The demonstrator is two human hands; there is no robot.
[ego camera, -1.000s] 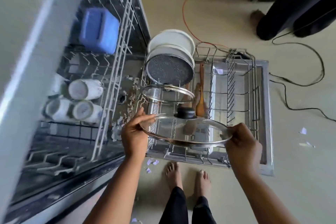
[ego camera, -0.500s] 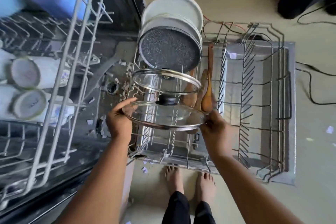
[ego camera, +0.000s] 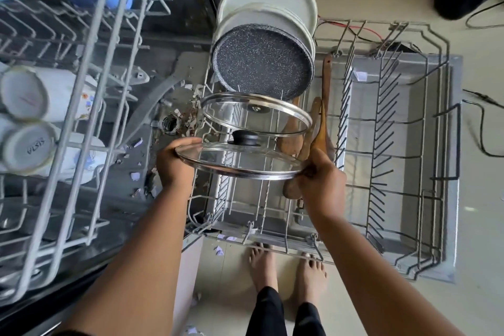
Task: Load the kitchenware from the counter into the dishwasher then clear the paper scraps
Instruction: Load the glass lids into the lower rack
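Plates, pan, one lid and mugs racked; left hand (ego camera: 174,163) and right hand (ego camera: 321,177) grip the second glass lid (ego camera: 240,161) mid-frame, paper scraps (ego camera: 135,176) unswept.

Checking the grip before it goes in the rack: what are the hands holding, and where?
A glass lid, held by its metal rim: left hand on the left edge, right hand on the right.

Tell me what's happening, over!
Left hand and right hand gripping glass lid over lower rack. Second lid already racked. Wooden spoons close beside.
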